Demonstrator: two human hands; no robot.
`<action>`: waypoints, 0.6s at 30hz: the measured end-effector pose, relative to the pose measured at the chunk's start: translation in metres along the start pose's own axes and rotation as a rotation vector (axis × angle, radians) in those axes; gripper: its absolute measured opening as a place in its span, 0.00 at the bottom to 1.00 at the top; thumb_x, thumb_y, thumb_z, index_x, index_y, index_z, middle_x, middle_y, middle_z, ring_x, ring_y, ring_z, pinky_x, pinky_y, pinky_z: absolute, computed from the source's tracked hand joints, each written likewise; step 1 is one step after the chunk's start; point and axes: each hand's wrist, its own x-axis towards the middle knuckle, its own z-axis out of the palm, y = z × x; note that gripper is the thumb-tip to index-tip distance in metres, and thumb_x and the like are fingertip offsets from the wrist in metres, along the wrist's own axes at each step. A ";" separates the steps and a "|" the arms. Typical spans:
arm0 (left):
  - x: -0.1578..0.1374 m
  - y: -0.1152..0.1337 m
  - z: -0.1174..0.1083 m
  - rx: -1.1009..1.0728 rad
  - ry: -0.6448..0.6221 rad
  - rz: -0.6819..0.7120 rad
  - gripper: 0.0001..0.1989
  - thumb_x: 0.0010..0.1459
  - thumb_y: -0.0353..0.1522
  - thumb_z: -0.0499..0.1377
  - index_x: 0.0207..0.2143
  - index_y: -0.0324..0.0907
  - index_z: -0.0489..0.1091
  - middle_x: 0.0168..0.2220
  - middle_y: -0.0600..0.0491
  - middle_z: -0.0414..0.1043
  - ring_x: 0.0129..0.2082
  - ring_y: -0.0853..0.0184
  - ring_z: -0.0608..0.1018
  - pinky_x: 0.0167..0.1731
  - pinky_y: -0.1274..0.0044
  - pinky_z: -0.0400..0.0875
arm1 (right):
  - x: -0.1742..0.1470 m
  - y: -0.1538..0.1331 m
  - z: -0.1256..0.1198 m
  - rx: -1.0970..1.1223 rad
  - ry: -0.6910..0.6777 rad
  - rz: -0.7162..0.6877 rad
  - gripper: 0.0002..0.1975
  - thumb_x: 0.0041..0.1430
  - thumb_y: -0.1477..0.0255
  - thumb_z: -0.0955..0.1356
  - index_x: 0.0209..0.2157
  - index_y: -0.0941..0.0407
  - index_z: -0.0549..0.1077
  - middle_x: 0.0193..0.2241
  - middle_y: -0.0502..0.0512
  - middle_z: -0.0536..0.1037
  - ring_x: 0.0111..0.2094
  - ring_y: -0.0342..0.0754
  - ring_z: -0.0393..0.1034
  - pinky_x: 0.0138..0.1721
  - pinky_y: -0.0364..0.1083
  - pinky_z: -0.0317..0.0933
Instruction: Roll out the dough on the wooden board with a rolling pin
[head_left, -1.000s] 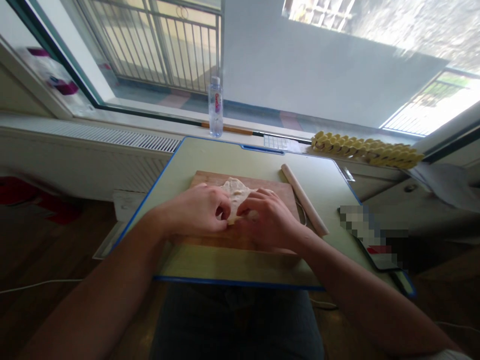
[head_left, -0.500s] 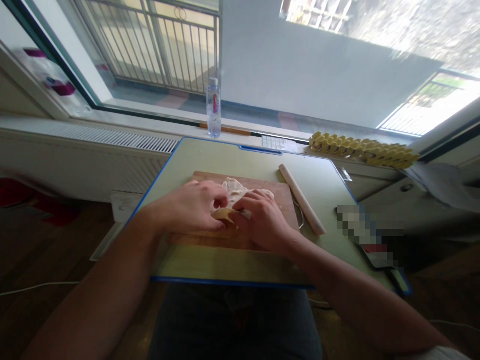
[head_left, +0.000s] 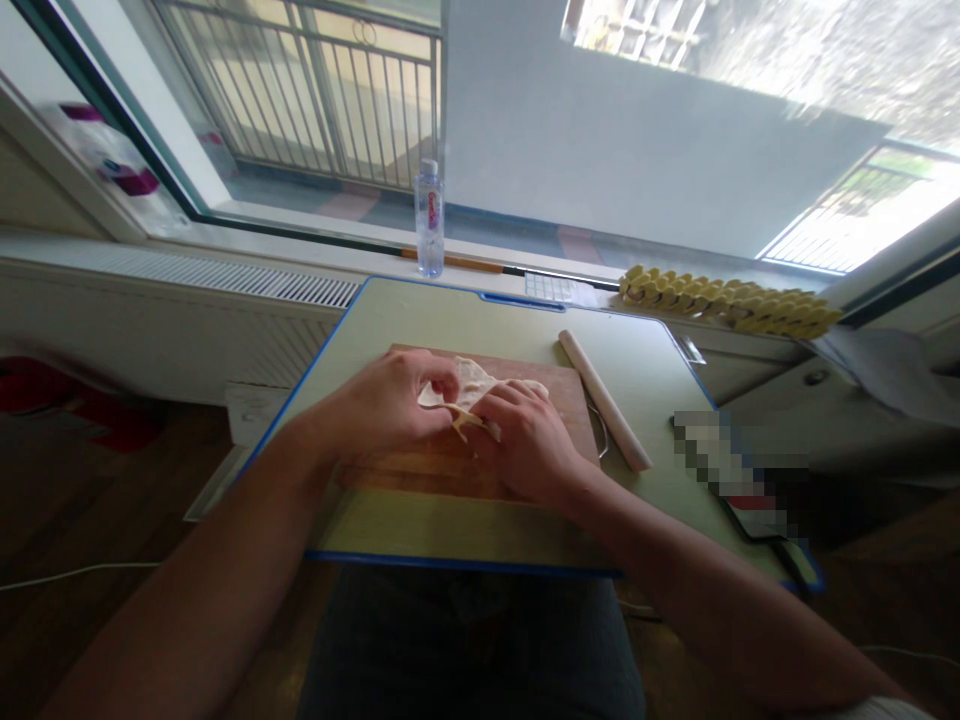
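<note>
A flat, pale sheet of dough [head_left: 472,378] lies on the wooden cutting board [head_left: 409,478], its edges uneven. My left hand [head_left: 394,400] is at its left side, thumb and curled fingers closed on the near edge. Close by on the right, my right hand [head_left: 521,435] has its fingers bent over the dough, gripping the same edge. Between the two hands a narrow fold of dough is lifted off the board. Parts of the dough are hidden beneath my fingers. To the right a wooden rolling pin [head_left: 604,400] lies slantwise, partly beside the board's metal handle [head_left: 602,430].
The board rests on a pale folding table [head_left: 450,310] with a blue rim. At the table's right corner lies a blurred-out object [head_left: 731,475]. A clear water bottle [head_left: 430,220] and a yellow egg-carton-like strip [head_left: 727,300] stand along the windowsill.
My left thumb and fingers have lifted slightly. The broad tan flap between my hands has turned into a thin raised fold. My right hand has barely moved.
</note>
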 end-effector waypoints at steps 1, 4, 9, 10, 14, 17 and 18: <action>0.000 0.000 0.001 0.016 -0.005 0.006 0.08 0.51 0.34 0.65 0.36 0.45 0.78 0.37 0.56 0.80 0.39 0.64 0.79 0.41 0.74 0.68 | 0.001 0.001 0.000 0.026 0.006 0.004 0.10 0.69 0.67 0.70 0.32 0.54 0.77 0.35 0.54 0.81 0.42 0.52 0.73 0.49 0.51 0.59; 0.002 -0.003 0.006 0.103 -0.058 0.045 0.12 0.50 0.36 0.68 0.40 0.47 0.80 0.44 0.54 0.81 0.49 0.58 0.78 0.53 0.69 0.66 | 0.003 0.005 -0.003 0.123 0.013 0.017 0.06 0.66 0.70 0.72 0.33 0.53 0.78 0.34 0.52 0.82 0.40 0.51 0.74 0.48 0.50 0.61; 0.004 -0.006 0.012 0.132 -0.110 0.100 0.06 0.54 0.32 0.65 0.34 0.49 0.82 0.45 0.55 0.81 0.51 0.59 0.77 0.55 0.67 0.63 | -0.002 0.013 -0.010 0.162 -0.013 -0.012 0.10 0.57 0.67 0.78 0.39 0.52 0.80 0.41 0.52 0.83 0.45 0.53 0.74 0.50 0.51 0.63; 0.004 -0.006 0.013 0.123 -0.107 0.108 0.08 0.53 0.30 0.65 0.34 0.49 0.82 0.44 0.55 0.81 0.50 0.59 0.78 0.53 0.68 0.64 | -0.003 0.012 -0.012 0.128 -0.028 -0.027 0.12 0.56 0.65 0.78 0.40 0.52 0.80 0.43 0.53 0.83 0.47 0.54 0.73 0.52 0.53 0.62; 0.004 -0.005 0.014 0.073 -0.045 0.078 0.10 0.50 0.27 0.64 0.34 0.48 0.82 0.37 0.54 0.81 0.44 0.61 0.79 0.48 0.71 0.67 | -0.008 0.006 -0.014 0.019 -0.059 -0.043 0.06 0.62 0.67 0.75 0.40 0.53 0.79 0.44 0.55 0.82 0.50 0.57 0.71 0.56 0.57 0.60; 0.005 -0.006 0.014 0.032 -0.010 0.053 0.10 0.48 0.26 0.64 0.33 0.47 0.82 0.35 0.54 0.81 0.42 0.61 0.79 0.46 0.72 0.68 | -0.007 0.001 -0.013 -0.020 -0.055 -0.058 0.02 0.64 0.71 0.72 0.38 0.54 0.78 0.42 0.56 0.83 0.48 0.56 0.72 0.56 0.56 0.60; 0.005 -0.006 0.014 0.023 -0.008 0.053 0.10 0.48 0.26 0.64 0.33 0.46 0.81 0.35 0.54 0.81 0.41 0.62 0.79 0.46 0.72 0.68 | -0.007 0.000 -0.012 -0.026 -0.053 -0.064 0.02 0.64 0.72 0.72 0.37 0.54 0.78 0.41 0.57 0.83 0.47 0.56 0.73 0.55 0.56 0.60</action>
